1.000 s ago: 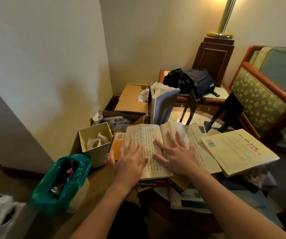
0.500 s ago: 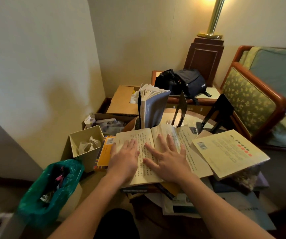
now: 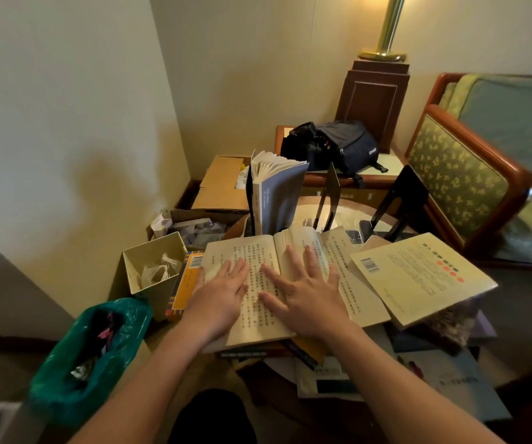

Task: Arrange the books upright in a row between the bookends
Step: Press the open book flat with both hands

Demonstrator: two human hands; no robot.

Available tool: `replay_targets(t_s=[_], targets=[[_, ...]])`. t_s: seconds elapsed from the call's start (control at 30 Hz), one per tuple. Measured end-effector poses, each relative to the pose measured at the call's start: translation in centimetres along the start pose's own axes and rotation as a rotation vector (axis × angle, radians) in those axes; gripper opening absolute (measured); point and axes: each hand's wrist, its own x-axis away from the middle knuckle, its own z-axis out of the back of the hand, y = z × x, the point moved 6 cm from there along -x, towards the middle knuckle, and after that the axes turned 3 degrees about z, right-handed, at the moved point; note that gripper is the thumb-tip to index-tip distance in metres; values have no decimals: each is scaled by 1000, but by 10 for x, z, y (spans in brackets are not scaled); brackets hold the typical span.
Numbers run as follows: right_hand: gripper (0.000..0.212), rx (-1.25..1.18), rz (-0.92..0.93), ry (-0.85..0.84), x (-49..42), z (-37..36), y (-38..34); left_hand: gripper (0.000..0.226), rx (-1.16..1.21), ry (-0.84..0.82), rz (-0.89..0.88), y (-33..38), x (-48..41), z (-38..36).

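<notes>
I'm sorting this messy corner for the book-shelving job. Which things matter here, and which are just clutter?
Job: open book, standing blue book, cream book, orange book, edge-on bookend, rightmost bookend.
Clutter: backpack, green bin bag, cardboard box, lamp, armchair.

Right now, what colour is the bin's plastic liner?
The plastic bin liner is green; head view.

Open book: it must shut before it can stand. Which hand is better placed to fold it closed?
Probably left: the left hand lies at the left edge of the book; the right hand spans its middle fold.
</notes>
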Motion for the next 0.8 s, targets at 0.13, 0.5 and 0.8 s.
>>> replay_targets(t_s=[0.13, 0.5, 0.8], targets=[[67, -18, 3, -8, 1, 0, 0, 53, 28, -40, 68, -3, -34, 4], [65, -2, 13, 26, 0, -2, 0, 51, -183, 12, -57, 19, 51, -14], [64, -8, 17, 21, 0, -2, 1, 53, -75, 47, 64, 7, -9, -5]])
